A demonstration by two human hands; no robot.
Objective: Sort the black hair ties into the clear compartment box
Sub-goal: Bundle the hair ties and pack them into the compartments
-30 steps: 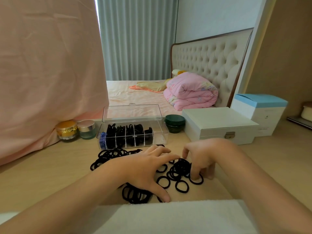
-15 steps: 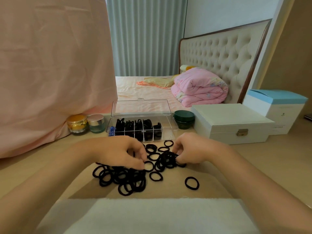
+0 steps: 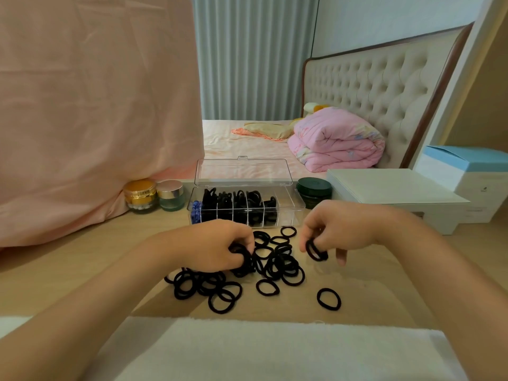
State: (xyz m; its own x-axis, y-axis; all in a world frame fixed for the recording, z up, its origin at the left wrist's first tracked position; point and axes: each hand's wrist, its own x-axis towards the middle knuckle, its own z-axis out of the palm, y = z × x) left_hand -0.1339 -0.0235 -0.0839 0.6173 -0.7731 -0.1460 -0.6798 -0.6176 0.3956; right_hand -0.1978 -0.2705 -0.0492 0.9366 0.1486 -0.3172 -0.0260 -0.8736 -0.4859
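Right of centre, the right hand [image 3: 341, 229] has risen off the loose pile of black elastic hair ties [image 3: 277, 266], pinching one lifted tie [image 3: 316, 251]. The left hand [image 3: 217, 246] grips a bunch. The clear plastic compartment box [image 3: 292, 213] sits open just behind, ready for a drop.

A bedroom in a home: a cream button-tufted headboard [image 3: 371, 86], a folded pink quilt [image 3: 338, 141] on the pink bed sheet [image 3: 242, 145], pleated grey-green curtains [image 3: 253, 56], and a gold-lidded cosmetic jar [image 3: 140, 195] at the light wooden tabletop's [image 3: 82, 257] back edge.
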